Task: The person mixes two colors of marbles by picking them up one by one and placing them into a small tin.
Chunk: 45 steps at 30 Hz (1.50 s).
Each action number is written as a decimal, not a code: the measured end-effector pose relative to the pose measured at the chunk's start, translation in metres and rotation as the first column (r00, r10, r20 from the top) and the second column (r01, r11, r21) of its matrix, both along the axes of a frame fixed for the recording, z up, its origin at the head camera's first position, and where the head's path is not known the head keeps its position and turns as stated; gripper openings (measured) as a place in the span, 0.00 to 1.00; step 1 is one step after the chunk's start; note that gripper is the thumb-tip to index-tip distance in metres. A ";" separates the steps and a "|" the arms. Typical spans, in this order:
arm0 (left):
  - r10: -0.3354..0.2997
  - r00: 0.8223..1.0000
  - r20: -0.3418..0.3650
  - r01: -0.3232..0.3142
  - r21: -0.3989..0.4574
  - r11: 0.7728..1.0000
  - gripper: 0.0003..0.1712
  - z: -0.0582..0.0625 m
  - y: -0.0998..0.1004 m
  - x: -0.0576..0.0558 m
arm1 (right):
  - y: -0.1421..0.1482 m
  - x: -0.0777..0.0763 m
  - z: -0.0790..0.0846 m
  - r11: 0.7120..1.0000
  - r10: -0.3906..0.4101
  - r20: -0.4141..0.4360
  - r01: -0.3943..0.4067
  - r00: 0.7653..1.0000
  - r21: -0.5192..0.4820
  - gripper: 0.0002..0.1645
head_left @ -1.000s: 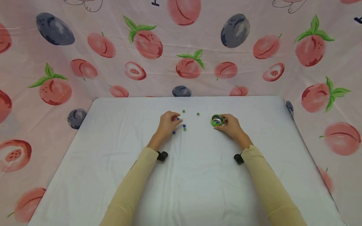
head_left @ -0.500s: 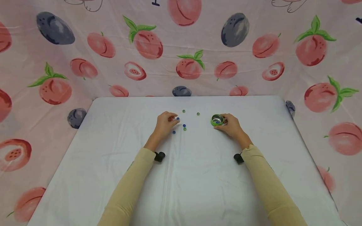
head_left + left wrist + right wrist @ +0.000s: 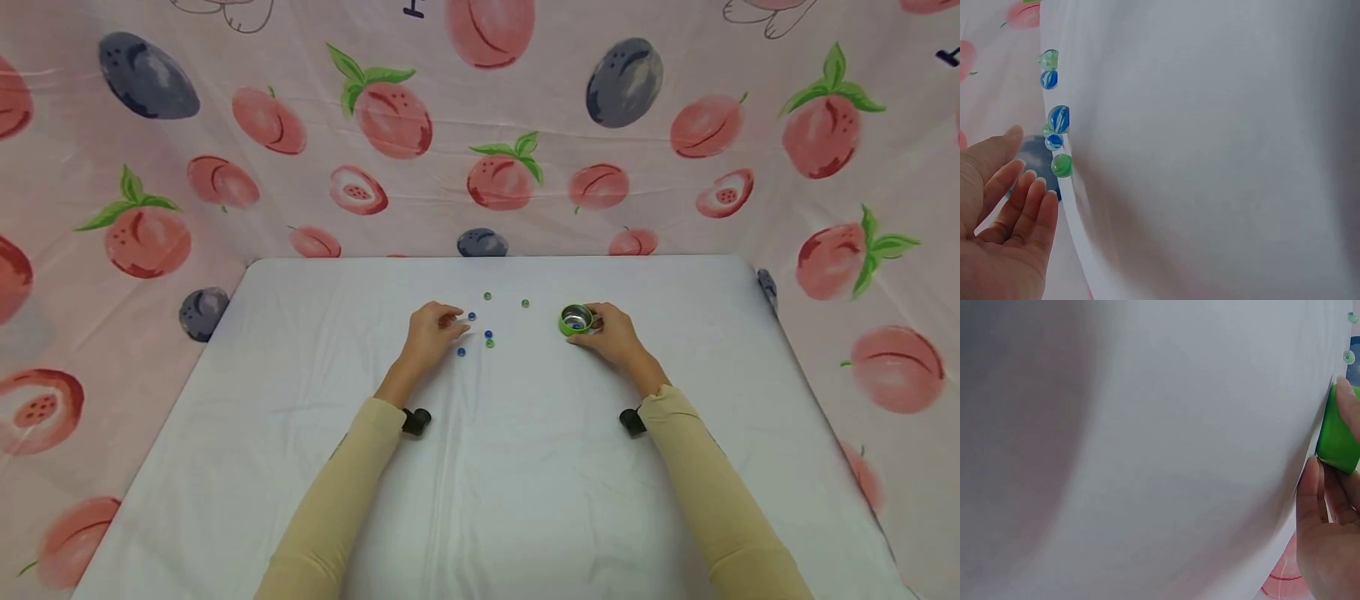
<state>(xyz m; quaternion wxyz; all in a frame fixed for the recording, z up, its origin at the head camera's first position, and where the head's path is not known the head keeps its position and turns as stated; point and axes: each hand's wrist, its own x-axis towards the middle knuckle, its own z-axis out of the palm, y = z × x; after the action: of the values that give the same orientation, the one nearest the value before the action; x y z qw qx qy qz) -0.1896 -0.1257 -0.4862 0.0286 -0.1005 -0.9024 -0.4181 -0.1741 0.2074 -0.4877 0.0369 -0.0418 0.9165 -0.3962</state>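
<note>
My right hand [image 3: 615, 333] grips a small green cup [image 3: 565, 327] with a shiny metal inside, thumb and fingers around its side. A blue marble [image 3: 576, 326] lies in the cup. In the right wrist view the green cup [image 3: 1337, 434] stands between the thumb and fingers. My left hand [image 3: 429, 335] is by a blue marble [image 3: 472, 317], thumb and fingers apart with nothing between them. The left wrist view shows the same hand [image 3: 1013, 219] with fingers relaxed, beside several blue and green glass marbles, among them a larger-looking blue one [image 3: 1059, 119].
Loose on the white-covered table [image 3: 525, 467] are another blue marble [image 3: 488, 334], a green one [image 3: 490, 343] close to it and a blue one [image 3: 461, 352] nearer me. Two green marbles, one left [image 3: 487, 296] and one right [image 3: 525, 303], lie farther back. Fruit-print cloth [image 3: 547, 225] surrounds the table.
My left hand has drawn back to the left from the blue marble, which now lies apart from the fingertips. My right hand and the cup have stayed in place.
</note>
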 end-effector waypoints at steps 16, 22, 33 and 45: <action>0.010 1.000 0.016 -0.009 -0.024 1.000 0.19 -0.008 -0.010 0.007 | 0.001 0.000 0.001 1.000 0.001 0.006 -0.001 1.000 0.000 0.40; 0.002 1.000 0.018 -0.001 -0.035 0.999 0.19 -0.006 -0.015 0.007 | 0.000 0.000 0.001 1.000 -0.002 0.012 0.002 1.000 -0.001 0.40; -0.043 0.998 0.053 0.046 -0.066 0.997 0.17 -0.003 -0.020 0.006 | 0.000 0.001 0.003 1.000 -0.002 0.011 0.002 1.000 -0.001 0.40; -0.054 0.997 0.061 0.060 -0.102 0.993 0.13 -0.005 -0.017 0.004 | 0.002 0.001 0.003 1.000 0.000 0.014 0.000 1.000 -0.006 0.39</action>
<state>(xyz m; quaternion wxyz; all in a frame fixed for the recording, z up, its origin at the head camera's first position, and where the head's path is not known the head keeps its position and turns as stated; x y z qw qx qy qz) -0.1852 -0.1427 -0.4909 -0.0148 -0.1153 -0.9201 -0.3741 -0.1730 0.2091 -0.4849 0.0434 -0.0389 0.9151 -0.3991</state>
